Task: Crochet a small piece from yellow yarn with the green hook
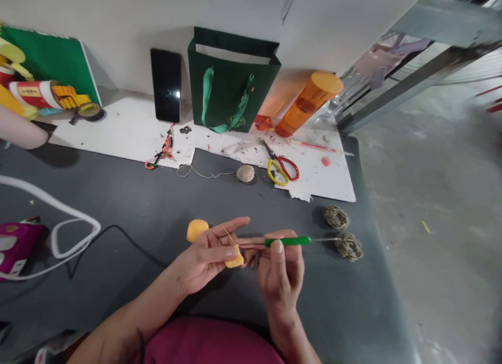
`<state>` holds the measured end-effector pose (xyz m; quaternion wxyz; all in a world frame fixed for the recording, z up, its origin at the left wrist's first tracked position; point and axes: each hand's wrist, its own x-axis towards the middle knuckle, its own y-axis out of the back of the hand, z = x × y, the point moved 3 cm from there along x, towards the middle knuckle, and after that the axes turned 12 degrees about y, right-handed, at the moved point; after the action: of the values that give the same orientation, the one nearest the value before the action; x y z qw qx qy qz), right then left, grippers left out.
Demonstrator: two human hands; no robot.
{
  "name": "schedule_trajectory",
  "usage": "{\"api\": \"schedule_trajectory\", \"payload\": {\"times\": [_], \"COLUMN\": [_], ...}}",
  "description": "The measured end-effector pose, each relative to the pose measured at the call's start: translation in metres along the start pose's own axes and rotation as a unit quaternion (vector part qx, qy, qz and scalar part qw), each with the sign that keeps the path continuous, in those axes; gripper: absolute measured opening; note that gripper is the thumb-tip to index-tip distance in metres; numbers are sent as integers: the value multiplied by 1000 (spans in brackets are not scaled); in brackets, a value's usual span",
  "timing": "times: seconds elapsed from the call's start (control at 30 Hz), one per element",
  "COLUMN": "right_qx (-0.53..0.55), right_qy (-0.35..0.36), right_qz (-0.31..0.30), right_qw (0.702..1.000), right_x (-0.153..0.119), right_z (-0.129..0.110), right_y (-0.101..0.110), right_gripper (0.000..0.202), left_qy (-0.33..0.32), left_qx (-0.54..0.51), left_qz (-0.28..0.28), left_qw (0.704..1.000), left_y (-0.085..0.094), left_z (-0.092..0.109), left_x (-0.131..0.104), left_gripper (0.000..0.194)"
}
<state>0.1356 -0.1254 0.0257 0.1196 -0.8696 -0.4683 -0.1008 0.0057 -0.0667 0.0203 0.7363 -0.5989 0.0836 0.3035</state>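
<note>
Between thumb and fingers, my left hand (204, 257) pinches a small yellow crochet piece (234, 257). A yellow strand runs from it up over the raised left index finger. My right hand (281, 270) grips a crochet hook (290, 241) by its green handle, thumb on top. One metal end of the hook sticks out to the right; the end toward the yellow piece is hidden by the fingers. Just behind my left hand lies a yellow yarn ball (197, 230) on the dark grey table (149, 196).
Two grey-green yarn bundles (343, 233) lie to the right. Farther back are scissors (280, 165), a beige yarn ball (245, 173), a beaded string (160, 152), a phone (167, 86), a green paper bag (233, 81) and an orange cylinder (308, 103). A white cable (78, 217) curls at left.
</note>
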Motion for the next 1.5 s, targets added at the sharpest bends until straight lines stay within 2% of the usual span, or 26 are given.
{"api": "schedule_trajectory", "payload": {"times": [0.07, 0.17, 0.43, 0.57, 0.67, 0.8, 0.9, 1.07, 1.3, 1.4, 1.5], "right_qx": [-26, -27, 77, 144, 168, 138, 123, 117, 133, 143, 134], "right_qy": [35, 35, -119, -139, -106, -92, -110, -133, -141, -139, -125], "right_qz": [2, -10, -5, -37, -40, 4, 28, 32, 33, 38, 30], "right_qw": [999, 999, 990, 979, 979, 986, 986, 984, 980, 979, 983], "right_x": [-4, -5, 3, 5, 4, 0, 0, 5, 5, 5, 5], "right_z": [0, 1, 4, 5, 4, 11, 16, 18, 22, 25, 25], "right_y": [3, 4, -2, -11, -16, -15, -13, -13, -16, -18, -21], "right_gripper": [9, 9, 28, 26, 24, 21, 24, 29, 29, 29, 31], "left_qy": [-14, -11, 11, -2, -19, -50, -69, -99, -109, -163, -233], "left_qx": [0, -7, -10, 8, 24, 49, 84, 147, 149, 150, 193], "left_qz": [16, 17, -35, -51, -2, 65, 85, 107, 120, 141, 171], "left_qw": [1000, 1000, 999, 999, 1000, 995, 990, 978, 975, 965, 938], "left_y": [0, 1, 1, -3, -3, -4, -4, -1, -1, 0, -1], "left_z": [1, 1, -3, -2, 0, 3, 3, 3, 3, 6, 9], "left_x": [0, 0, 0, -1, -2, -4, -5, -6, -2, 0, -3], "left_gripper": [54, 56, 48, 44, 47, 53, 61, 67, 70, 66, 63]}}
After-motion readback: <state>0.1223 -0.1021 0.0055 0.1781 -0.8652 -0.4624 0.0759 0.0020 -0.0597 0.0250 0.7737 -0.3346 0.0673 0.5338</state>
